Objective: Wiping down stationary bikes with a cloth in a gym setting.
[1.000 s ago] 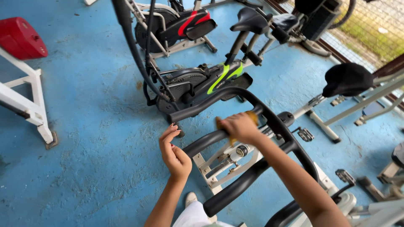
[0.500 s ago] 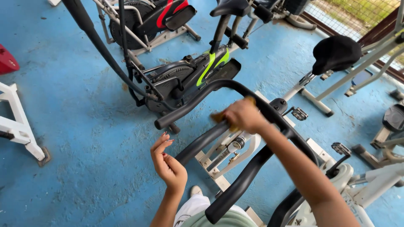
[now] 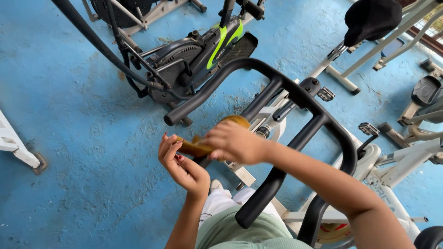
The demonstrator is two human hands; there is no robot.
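Observation:
My right hand (image 3: pixel 233 142) is closed around a yellow-brown cloth (image 3: pixel 194 147), held just below the black handlebar (image 3: pixel 277 87) of the white exercise bike (image 3: pixel 387 175) in front of me. The cloth sticks out to the left of the fist. My left hand (image 3: pixel 177 163) has its fingers apart and its fingertips touch the free end of the cloth. Both hands hover over the blue floor (image 3: pixel 83 152), apart from the bar.
A black and green elliptical trainer (image 3: pixel 198 55) stands just beyond the handlebar. A black bike saddle (image 3: pixel 371 18) and grey frames sit at the upper right. A white frame foot (image 3: pixel 18 147) lies at the left edge.
My right hand came off the handlebar and dropped toward me with the cloth. My left hand rose to meet the cloth's end. The view tilted further down.

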